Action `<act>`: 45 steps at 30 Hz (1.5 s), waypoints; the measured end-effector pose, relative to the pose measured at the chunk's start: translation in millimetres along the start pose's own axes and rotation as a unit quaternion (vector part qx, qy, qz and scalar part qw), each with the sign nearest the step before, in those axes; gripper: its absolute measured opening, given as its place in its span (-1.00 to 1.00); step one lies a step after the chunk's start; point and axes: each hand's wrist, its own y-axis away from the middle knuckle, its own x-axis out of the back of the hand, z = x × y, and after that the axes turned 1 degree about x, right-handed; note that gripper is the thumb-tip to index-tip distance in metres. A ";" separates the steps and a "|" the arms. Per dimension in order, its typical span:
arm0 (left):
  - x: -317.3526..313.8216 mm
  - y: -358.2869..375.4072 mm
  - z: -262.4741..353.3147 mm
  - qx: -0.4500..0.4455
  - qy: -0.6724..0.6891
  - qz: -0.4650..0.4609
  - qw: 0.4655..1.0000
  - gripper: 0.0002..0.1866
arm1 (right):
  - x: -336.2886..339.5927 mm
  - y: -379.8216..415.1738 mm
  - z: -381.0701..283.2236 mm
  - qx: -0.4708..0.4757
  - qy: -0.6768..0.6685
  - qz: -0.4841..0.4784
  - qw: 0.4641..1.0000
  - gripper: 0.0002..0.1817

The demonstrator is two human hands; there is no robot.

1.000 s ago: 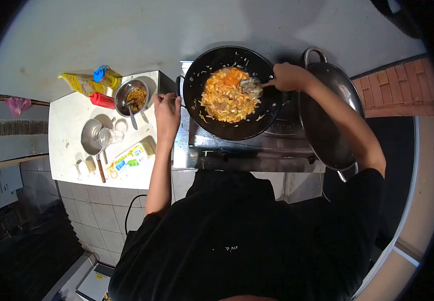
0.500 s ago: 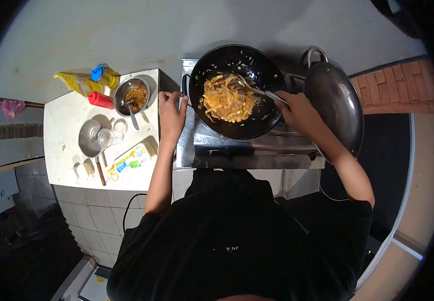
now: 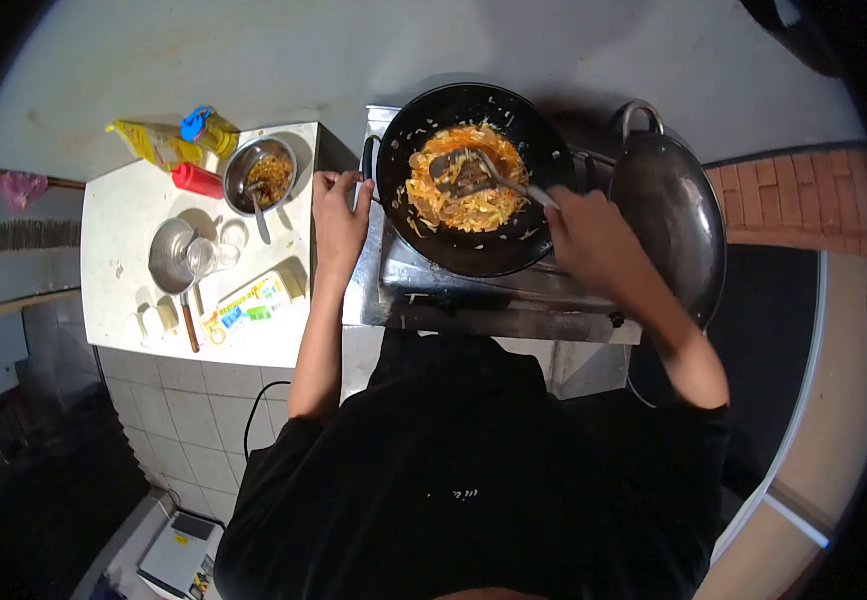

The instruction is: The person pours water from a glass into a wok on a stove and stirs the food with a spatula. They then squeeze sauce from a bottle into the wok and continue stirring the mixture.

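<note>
A black wok point(image 3: 513, 250) sits on a steel stove point(image 3: 423, 290) and holds orange-yellow noodles point(image 3: 468, 205) with darker pieces. My left hand point(image 3: 338, 215) grips the wok's handle at its left rim. My right hand point(image 3: 588, 235) holds a metal spatula point(image 3: 473, 172) by its handle, at the wok's right rim. The spatula's blade lies in the middle of the noodles.
A second, empty wok point(image 3: 668, 215) stands to the right of the stove. The white counter point(image 3: 128, 215) on the left carries a steel bowl point(image 3: 263, 177) with food and a spoon, a red bottle point(image 3: 198, 180), a yellow packet point(image 3: 148, 145), a small pot point(image 3: 173, 260) and a carton point(image 3: 253, 305).
My right hand drew back from over the wok's far right to its near right rim. The spatula swept through the noodles, which have been turned and shifted.
</note>
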 end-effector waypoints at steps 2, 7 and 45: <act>-0.1 2.3 -0.2 0.013 -0.004 0.002 1.000 -0.70 | -3.3 18.8 -19.3 -0.013 0.013 0.005 1.000 -0.74; -1.8 3.0 3.1 -0.002 -0.016 0.020 1.000 -0.78 | -42.1 29.3 -50.2 -0.043 0.056 -0.071 0.995 -0.77; 7.7 -7.8 -6.1 -0.076 0.001 -0.039 0.996 -0.77 | -73.0 114.8 -78.2 -0.102 -0.003 0.148 0.984 -0.45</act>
